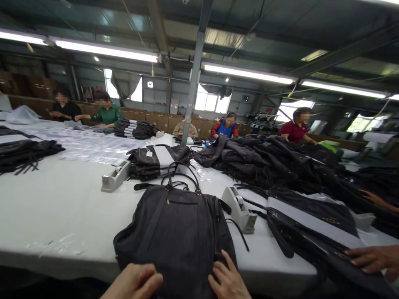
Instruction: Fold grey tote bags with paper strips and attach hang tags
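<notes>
A dark grey handbag [177, 232] lies flat on the white table [62, 207] right in front of me, its handles pointing away. My left hand [134, 282] rests at the bag's near edge with fingers curled, and I cannot tell whether it grips the fabric. My right hand [227, 278] lies flat on the bag's lower right corner with fingers spread.
A grey tape dispenser [240, 209] stands just right of the bag, another [114, 176] at the left behind it. Stacked and heaped dark bags [280, 166] cover the right side. A co-worker's hand [374, 257] presses a wrapped bag at right. Several people work at the far side.
</notes>
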The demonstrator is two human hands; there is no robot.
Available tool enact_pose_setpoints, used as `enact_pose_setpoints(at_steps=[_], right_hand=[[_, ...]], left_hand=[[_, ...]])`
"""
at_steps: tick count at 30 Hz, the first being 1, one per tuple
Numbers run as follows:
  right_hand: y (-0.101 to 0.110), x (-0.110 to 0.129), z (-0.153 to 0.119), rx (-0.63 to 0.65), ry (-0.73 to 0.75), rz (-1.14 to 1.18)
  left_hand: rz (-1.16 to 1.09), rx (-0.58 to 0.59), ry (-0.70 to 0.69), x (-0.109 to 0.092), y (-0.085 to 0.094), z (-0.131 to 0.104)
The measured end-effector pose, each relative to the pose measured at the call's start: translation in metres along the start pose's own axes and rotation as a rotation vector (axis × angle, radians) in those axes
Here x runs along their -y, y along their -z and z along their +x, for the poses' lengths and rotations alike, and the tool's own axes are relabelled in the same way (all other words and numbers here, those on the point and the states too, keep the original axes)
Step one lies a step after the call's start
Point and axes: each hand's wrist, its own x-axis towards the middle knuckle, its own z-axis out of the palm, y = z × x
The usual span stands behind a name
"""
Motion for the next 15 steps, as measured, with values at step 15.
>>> enact_pose_setpoints(at_steps=[15], right_hand=[[-0.004, -0.196, 0.259, -0.011, -0.918, 0.301]], left_hand=[[0.569, -0.085, 0.004, 0.071, -0.015, 0.185]])
